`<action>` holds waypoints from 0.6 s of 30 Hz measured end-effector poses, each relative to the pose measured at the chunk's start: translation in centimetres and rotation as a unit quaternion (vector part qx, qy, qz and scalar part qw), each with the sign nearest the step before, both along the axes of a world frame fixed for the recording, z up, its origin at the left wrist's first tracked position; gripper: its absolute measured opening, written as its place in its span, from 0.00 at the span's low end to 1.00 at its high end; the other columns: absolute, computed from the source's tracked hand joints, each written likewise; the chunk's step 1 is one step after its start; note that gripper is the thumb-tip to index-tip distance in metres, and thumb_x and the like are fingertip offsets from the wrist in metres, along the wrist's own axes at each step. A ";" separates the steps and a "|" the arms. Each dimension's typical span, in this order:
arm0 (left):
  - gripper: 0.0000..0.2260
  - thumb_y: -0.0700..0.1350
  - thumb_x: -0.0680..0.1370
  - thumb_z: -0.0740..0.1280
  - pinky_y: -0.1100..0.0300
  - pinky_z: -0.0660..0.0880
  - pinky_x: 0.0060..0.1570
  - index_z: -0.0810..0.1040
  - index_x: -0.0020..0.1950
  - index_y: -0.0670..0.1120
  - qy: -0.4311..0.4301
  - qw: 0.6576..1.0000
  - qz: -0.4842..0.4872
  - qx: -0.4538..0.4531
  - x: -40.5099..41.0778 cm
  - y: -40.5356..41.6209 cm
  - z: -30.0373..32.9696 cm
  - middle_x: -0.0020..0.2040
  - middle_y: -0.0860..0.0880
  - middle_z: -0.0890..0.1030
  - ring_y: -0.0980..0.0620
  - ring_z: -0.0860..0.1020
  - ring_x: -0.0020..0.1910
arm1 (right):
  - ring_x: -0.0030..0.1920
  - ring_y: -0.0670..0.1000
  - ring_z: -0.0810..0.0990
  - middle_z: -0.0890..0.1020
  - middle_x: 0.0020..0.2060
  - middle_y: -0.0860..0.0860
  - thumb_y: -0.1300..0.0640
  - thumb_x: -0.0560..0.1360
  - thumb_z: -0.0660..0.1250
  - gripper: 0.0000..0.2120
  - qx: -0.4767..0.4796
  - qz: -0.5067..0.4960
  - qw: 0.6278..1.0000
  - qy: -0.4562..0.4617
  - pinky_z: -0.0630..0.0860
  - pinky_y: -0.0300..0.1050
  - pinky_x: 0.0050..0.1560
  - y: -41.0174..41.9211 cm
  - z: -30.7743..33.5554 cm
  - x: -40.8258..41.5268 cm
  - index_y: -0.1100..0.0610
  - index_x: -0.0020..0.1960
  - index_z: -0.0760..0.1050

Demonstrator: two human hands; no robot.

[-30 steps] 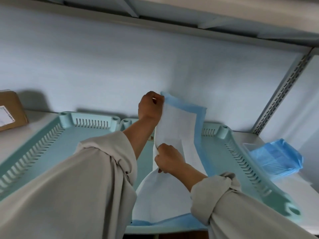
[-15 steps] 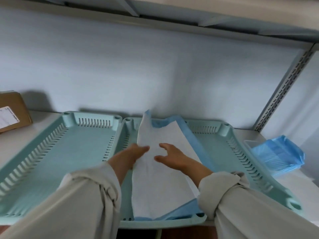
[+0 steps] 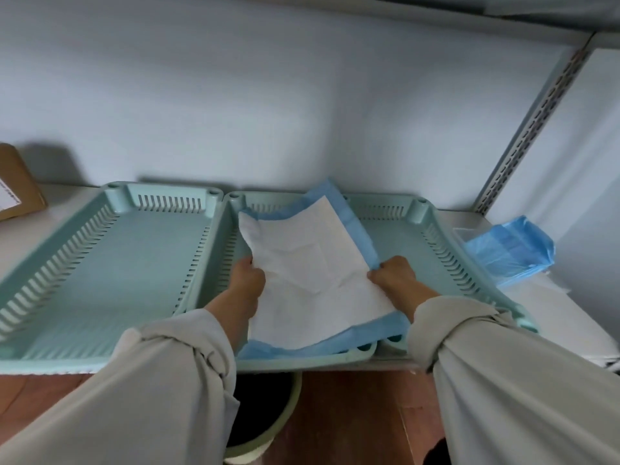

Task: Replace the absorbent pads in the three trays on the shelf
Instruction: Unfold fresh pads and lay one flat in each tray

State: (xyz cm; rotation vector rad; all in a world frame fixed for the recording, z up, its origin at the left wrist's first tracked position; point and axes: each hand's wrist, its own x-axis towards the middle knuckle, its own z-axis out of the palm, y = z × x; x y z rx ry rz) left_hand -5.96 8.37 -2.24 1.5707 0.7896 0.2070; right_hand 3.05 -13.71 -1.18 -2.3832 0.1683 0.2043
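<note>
- A brown cardboard box point(image 3: 16, 189) is seen at the far left of the white shelf point(image 3: 570, 317).
- The left tray point(image 3: 50, 286), pale green with slotted walls, is set beside the box; no pad is seen in it.
- The left hand point(image 3: 246, 283) is closed on the left edge of the absorbent pad point(image 3: 312, 273).
- The pad, white with a blue border, is spread unevenly in the middle tray point(image 3: 302, 360), its far corner raised against the wall.
- The right hand point(image 3: 394, 275) is pinched on the pad's right edge, over the right tray point(image 3: 446, 250).
- A blue plastic pack point(image 3: 510, 250) is laid near the slotted metal upright point(image 3: 523, 129).
- Below the shelf edge, a bin point(image 3: 265, 427) is partly hidden by the left sleeve point(image 3: 134, 397).
</note>
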 end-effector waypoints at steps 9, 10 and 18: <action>0.25 0.28 0.77 0.50 0.50 0.76 0.46 0.67 0.71 0.45 0.081 0.989 -0.120 -0.037 -2.2 -1.0 1.1 0.57 0.42 0.75 0.43 0.74 0.50 | 0.54 0.61 0.79 0.79 0.51 0.61 0.62 0.74 0.64 0.13 -0.047 0.015 0.999 -0.003 0.70 0.45 0.46 -1.1 -0.1 -0.2 0.67 0.56 0.75; 0.27 0.28 0.77 0.50 0.50 0.76 0.45 0.64 0.73 0.48 0.075 0.988 -0.134 -0.019 -2.0 -1.4 1.6 0.59 0.42 0.74 0.44 0.73 0.50 | 0.53 0.61 0.79 0.79 0.48 0.61 0.62 0.74 0.63 0.11 -0.052 0.010 0.998 -0.027 0.70 0.44 0.46 -1.2 0.2 -0.2 0.66 0.54 0.76; 0.33 0.27 0.75 0.49 0.61 0.65 0.62 0.58 0.76 0.52 -0.071 0.963 -0.184 0.183 2.4 -6.9 5.1 0.72 0.45 0.67 0.45 0.68 0.69 | 0.52 0.62 0.79 0.80 0.47 0.60 0.66 0.73 0.58 0.13 -0.028 -0.085 0.982 -0.166 0.73 0.49 0.50 -6.2 2.6 1.5 0.62 0.52 0.78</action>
